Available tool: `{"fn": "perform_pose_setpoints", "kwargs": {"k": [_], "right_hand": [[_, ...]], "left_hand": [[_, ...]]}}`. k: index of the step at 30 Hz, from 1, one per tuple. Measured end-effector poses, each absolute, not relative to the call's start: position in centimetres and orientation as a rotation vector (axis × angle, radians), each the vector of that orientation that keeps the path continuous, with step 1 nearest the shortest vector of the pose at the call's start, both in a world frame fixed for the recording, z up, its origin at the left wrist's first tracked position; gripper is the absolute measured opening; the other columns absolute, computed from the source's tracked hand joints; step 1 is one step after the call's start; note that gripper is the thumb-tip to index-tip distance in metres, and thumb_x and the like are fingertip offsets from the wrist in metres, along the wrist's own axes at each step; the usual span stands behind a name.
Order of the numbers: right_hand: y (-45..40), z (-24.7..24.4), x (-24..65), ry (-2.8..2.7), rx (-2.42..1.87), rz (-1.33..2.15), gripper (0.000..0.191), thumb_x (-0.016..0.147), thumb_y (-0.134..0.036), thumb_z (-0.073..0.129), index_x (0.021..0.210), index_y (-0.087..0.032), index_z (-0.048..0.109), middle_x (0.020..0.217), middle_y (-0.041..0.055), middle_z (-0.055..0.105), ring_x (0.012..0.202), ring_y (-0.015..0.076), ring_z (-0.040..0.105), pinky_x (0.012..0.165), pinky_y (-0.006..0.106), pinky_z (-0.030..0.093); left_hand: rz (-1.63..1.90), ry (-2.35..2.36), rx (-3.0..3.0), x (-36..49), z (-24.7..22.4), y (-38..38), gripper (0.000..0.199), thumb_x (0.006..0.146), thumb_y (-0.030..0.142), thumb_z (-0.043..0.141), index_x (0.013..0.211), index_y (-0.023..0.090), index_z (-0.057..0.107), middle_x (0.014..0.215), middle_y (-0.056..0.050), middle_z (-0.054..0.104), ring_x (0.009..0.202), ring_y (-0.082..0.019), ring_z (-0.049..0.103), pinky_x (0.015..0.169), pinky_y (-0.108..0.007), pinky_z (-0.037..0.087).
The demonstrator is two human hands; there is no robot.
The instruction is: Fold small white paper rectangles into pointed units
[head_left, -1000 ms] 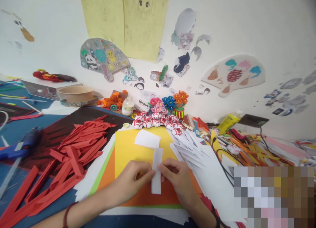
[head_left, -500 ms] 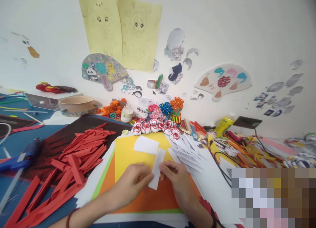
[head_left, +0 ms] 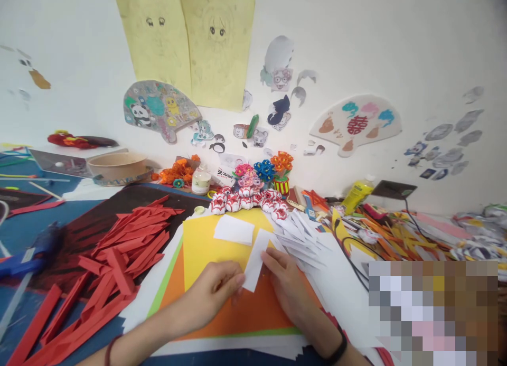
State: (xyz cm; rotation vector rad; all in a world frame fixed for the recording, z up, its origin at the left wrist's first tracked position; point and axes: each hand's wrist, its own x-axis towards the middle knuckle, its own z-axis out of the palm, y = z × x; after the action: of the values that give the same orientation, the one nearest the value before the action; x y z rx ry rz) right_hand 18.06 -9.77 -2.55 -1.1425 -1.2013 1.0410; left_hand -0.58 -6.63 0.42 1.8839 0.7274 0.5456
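A narrow white paper strip (head_left: 256,261) is held slanting between my two hands, above a pile of coloured sheets. My left hand (head_left: 216,289) pinches its lower left edge between thumb and fingers. On the other side, my right hand (head_left: 284,276) grips the strip's right edge, its fingers curled and partly hidden. Just beyond the strip lie some white paper pieces (head_left: 233,231) on the yellow sheet (head_left: 202,250). An orange sheet (head_left: 225,318) shows beneath my hands. Several folded white strips (head_left: 303,242) are heaped to the right.
Folded red paper strips (head_left: 130,255) cover the left side, near a blue glue gun (head_left: 37,255). Red-and-white paper pieces (head_left: 247,199) and a flower pot (head_left: 281,186) stand at the back. A yellow bottle (head_left: 357,194) and a black cable (head_left: 348,244) are on the right.
The white strip has shifted up and right and leans a little more. My right hand has moved up with it, while my left thumb stays at the lower left edge. The view has shifted slightly.
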Motion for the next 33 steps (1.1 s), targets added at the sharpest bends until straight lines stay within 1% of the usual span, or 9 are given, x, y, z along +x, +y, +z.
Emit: {"fn": "perform_pose_setpoints", "kwargs": {"k": [4, 8, 10, 13, 15, 19, 25, 29, 33], "right_hand": [[-10.0, -2.3, 17.8, -1.091, -1.016, 1.288, 0.036, 0.086, -0.055, 0.06, 0.093, -0.021, 0.071, 0.086, 0.0072, 0.07, 0.082, 0.0237, 0.065, 0.075, 0.036, 0.051], [-10.0, -3.0, 18.1, -1.121, -1.034, 1.259, 0.041, 0.08, -0.058, 0.066, 0.096, -0.021, 0.071, 0.09, 0.0069, 0.07, 0.086, 0.0239, 0.064, 0.076, 0.035, 0.05], [-9.9, -3.2, 18.3, -1.137, -1.078, 1.209, 0.041, 0.078, -0.058, 0.068, 0.094, -0.021, 0.071, 0.088, 0.0057, 0.07, 0.082, 0.0227, 0.064, 0.074, 0.034, 0.05], [-9.8, -2.7, 18.2, -1.187, -1.139, 1.125, 0.033, 0.077, -0.054, 0.07, 0.083, -0.022, 0.07, 0.077, 0.0033, 0.067, 0.074, 0.0208, 0.062, 0.071, 0.032, 0.05], [-9.9, -2.2, 17.8, -1.237, -1.147, 1.106, 0.03, 0.077, -0.052, 0.071, 0.078, -0.022, 0.069, 0.074, 0.0025, 0.067, 0.072, 0.0207, 0.062, 0.07, 0.031, 0.05], [-10.4, -1.9, 16.9, -1.364, -1.154, 1.089, 0.025, 0.076, -0.048, 0.072, 0.078, -0.024, 0.069, 0.075, 0.0017, 0.067, 0.071, 0.0204, 0.061, 0.068, 0.031, 0.05], [-10.3, -2.7, 16.9, -1.462, -1.231, 1.022, 0.023, 0.081, -0.045, 0.068, 0.085, -0.023, 0.07, 0.076, 0.0016, 0.066, 0.071, 0.02, 0.06, 0.065, 0.029, 0.046], [-10.0, -2.5, 17.2, -1.513, -1.298, 0.935, 0.029, 0.088, -0.043, 0.057, 0.07, -0.023, 0.067, 0.064, -0.0002, 0.061, 0.063, 0.0178, 0.055, 0.058, 0.027, 0.04], [-10.1, -2.6, 17.2, -1.646, -1.448, 0.691, 0.03, 0.088, -0.03, 0.055, 0.06, -0.021, 0.063, 0.057, -0.0007, 0.057, 0.054, 0.0152, 0.049, 0.053, 0.027, 0.033]], "left_hand": [[0.521, 0.718, 1.84, -0.7, 0.9, -6.8, 0.045, 0.096, 0.048, 0.038, 0.07, 0.016, 0.052, 0.065, 0.001, 0.052, 0.064, -0.013, 0.052, 0.065, -0.023, 0.041], [0.456, 0.714, 1.849, -0.7, 0.4, -6.5, 0.045, 0.097, 0.047, 0.036, 0.069, 0.016, 0.052, 0.064, 0.001, 0.053, 0.063, -0.013, 0.051, 0.063, -0.023, 0.04], [0.456, 0.758, 1.947, -0.7, 0.1, -6.3, 0.044, 0.097, 0.044, 0.036, 0.069, 0.016, 0.054, 0.067, 0.0, 0.056, 0.065, -0.013, 0.051, 0.062, -0.023, 0.039], [0.543, 0.955, 2.103, -0.5, -0.1, -6.0, 0.038, 0.096, 0.04, 0.039, 0.074, 0.017, 0.058, 0.074, -0.002, 0.06, 0.068, -0.015, 0.052, 0.062, -0.024, 0.038], [0.637, 1.052, 2.159, -0.3, -0.1, -5.9, 0.034, 0.094, 0.043, 0.044, 0.079, 0.018, 0.06, 0.079, -0.003, 0.062, 0.072, -0.017, 0.054, 0.065, -0.026, 0.038], [0.796, 1.04, 2.171, 0.0, 0.3, -5.8, 0.031, 0.091, 0.048, 0.05, 0.088, 0.019, 0.061, 0.087, -0.004, 0.066, 0.079, -0.018, 0.055, 0.069, -0.027, 0.04], [0.855, 1.019, 2.094, 0.1, 0.2, -5.5, 0.028, 0.094, 0.036, 0.045, 0.079, 0.017, 0.061, 0.073, -0.001, 0.061, 0.066, -0.014, 0.05, 0.06, -0.024, 0.035], [0.847, 1.138, 2.037, -0.1, -0.3, -4.9, 0.025, 0.09, 0.032, 0.047, 0.073, 0.017, 0.057, 0.065, 0.002, 0.056, 0.059, -0.013, 0.047, 0.056, -0.023, 0.032], [0.742, 1.328, 2.069, -0.2, -1.1, -4.2, 0.019, 0.084, 0.025, 0.049, 0.067, 0.018, 0.053, 0.063, 0.001, 0.057, 0.059, -0.013, 0.051, 0.056, -0.023, 0.028]]}}
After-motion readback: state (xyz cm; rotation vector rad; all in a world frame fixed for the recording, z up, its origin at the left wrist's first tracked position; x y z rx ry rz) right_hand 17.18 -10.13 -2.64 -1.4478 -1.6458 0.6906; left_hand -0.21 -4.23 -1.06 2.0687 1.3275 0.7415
